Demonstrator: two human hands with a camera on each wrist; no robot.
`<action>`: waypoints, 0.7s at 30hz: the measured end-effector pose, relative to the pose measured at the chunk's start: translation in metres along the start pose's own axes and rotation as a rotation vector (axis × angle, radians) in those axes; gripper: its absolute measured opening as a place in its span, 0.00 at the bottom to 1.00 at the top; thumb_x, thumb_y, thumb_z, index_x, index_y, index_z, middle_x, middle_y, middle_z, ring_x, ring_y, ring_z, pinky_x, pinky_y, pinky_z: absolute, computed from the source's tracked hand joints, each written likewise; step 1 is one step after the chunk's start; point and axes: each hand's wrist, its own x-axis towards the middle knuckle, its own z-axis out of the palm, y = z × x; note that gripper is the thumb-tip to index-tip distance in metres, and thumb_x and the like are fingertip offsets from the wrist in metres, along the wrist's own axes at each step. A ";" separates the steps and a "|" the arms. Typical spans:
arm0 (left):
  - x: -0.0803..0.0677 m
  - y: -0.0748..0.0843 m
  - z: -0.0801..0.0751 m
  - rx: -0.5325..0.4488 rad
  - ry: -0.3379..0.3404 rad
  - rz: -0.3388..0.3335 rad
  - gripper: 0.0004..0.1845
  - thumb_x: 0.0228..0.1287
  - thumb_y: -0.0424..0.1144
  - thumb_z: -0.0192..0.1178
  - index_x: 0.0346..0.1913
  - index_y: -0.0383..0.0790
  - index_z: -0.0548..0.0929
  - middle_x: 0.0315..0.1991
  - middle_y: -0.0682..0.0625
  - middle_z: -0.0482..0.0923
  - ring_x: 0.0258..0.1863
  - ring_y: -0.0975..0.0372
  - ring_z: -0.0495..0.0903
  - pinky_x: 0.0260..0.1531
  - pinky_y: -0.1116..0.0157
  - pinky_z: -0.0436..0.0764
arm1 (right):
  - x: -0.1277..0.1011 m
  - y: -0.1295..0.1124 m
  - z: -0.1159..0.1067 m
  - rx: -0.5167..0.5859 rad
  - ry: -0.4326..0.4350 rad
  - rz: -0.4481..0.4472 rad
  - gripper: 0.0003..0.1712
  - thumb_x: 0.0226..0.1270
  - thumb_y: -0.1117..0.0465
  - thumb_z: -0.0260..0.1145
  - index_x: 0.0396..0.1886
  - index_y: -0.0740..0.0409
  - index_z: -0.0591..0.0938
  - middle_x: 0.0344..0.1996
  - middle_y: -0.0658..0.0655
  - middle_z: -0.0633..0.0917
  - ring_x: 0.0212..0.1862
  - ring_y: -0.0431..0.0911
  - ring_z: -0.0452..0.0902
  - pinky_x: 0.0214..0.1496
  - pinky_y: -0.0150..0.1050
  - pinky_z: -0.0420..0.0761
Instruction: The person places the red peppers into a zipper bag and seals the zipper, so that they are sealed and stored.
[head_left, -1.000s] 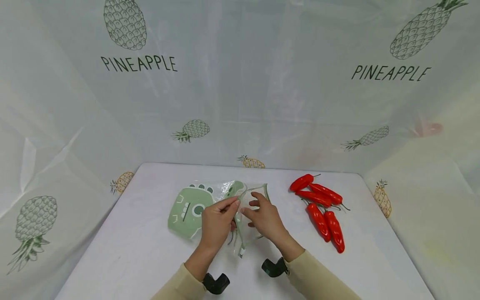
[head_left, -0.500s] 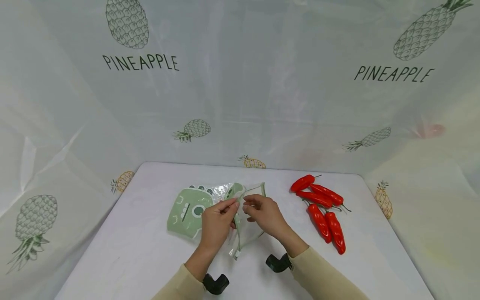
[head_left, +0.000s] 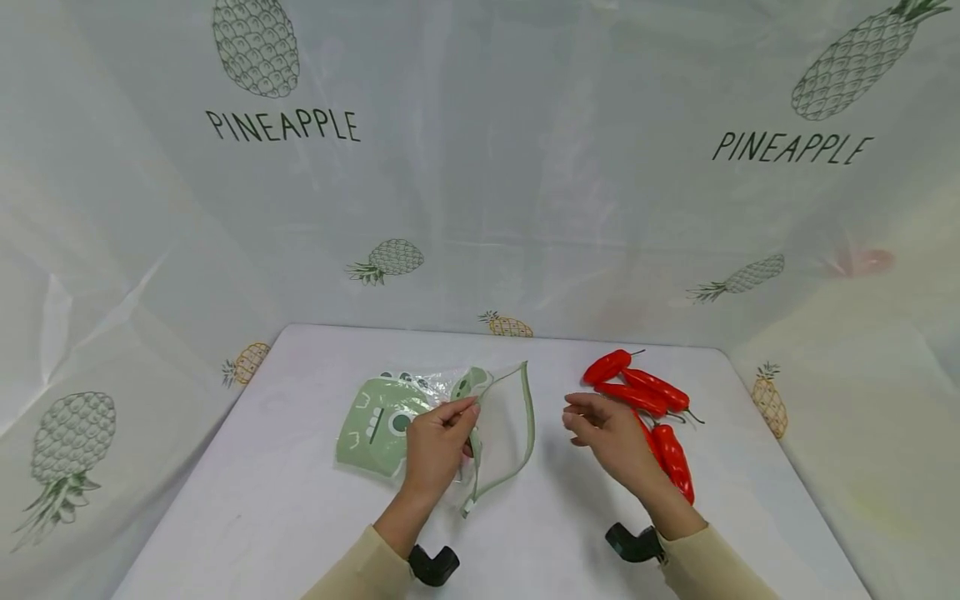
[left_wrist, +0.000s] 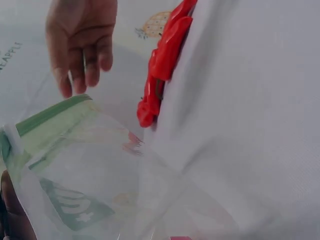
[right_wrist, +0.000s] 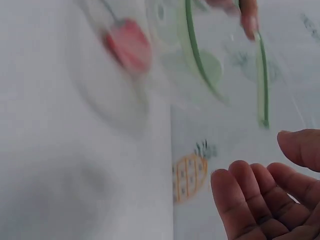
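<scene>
Left hand [head_left: 437,439] has its grip pinched on the near lip of the clear plastic zip bag with a green dinosaur print [head_left: 420,417], which lies on the white surface [head_left: 262,500] with its green-edged mouth gaping toward the right. Right hand [head_left: 611,433] hovers apart from it, fingers loose and holding nothing, just beside the glossy red chilli peppers [head_left: 645,400]. Best to hold that lip high and taut so the mouth doesn't sag, and take one pepper by its middle.

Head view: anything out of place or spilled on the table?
Nothing stands out. The left hand holds the zip bag open, the red peppers lie grouped on the table, nothing spilled.
</scene>
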 end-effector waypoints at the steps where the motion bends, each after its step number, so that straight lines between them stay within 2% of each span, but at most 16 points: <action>1: 0.000 0.000 0.000 -0.003 0.000 -0.002 0.08 0.69 0.38 0.72 0.47 0.41 0.94 0.22 0.45 0.82 0.13 0.63 0.78 0.13 0.73 0.77 | -0.001 0.004 -0.009 -0.024 0.019 0.003 0.25 0.75 0.57 0.70 0.68 0.58 0.80 0.54 0.62 0.87 0.49 0.50 0.88 0.47 0.40 0.91; 4: 0.000 -0.001 0.000 -0.005 -0.001 -0.003 0.07 0.69 0.38 0.72 0.46 0.42 0.94 0.22 0.45 0.82 0.12 0.63 0.78 0.12 0.73 0.76 | -0.005 0.015 -0.034 -0.153 0.078 0.006 0.30 0.76 0.55 0.70 0.72 0.58 0.76 0.58 0.64 0.86 0.54 0.55 0.86 0.52 0.46 0.90; 9: 0.000 -0.003 0.000 0.015 -0.008 0.013 0.07 0.70 0.38 0.71 0.47 0.42 0.94 0.21 0.46 0.83 0.11 0.64 0.78 0.13 0.72 0.78 | -0.010 0.037 -0.071 -0.306 0.108 0.035 0.35 0.77 0.52 0.68 0.77 0.60 0.70 0.63 0.69 0.82 0.62 0.64 0.79 0.58 0.61 0.85; 15: -0.001 -0.004 0.000 0.014 -0.013 0.010 0.08 0.70 0.37 0.71 0.47 0.39 0.94 0.20 0.46 0.83 0.10 0.64 0.77 0.12 0.73 0.76 | -0.017 0.062 -0.104 -0.328 0.092 0.128 0.40 0.80 0.51 0.64 0.82 0.64 0.62 0.69 0.75 0.75 0.66 0.72 0.73 0.56 0.63 0.87; 21: -0.003 -0.004 0.000 0.012 -0.021 -0.008 0.10 0.70 0.38 0.71 0.48 0.37 0.93 0.21 0.46 0.82 0.11 0.64 0.77 0.12 0.73 0.76 | -0.021 0.086 -0.124 -0.300 0.021 0.196 0.42 0.79 0.55 0.64 0.82 0.66 0.58 0.70 0.78 0.72 0.65 0.73 0.74 0.56 0.61 0.87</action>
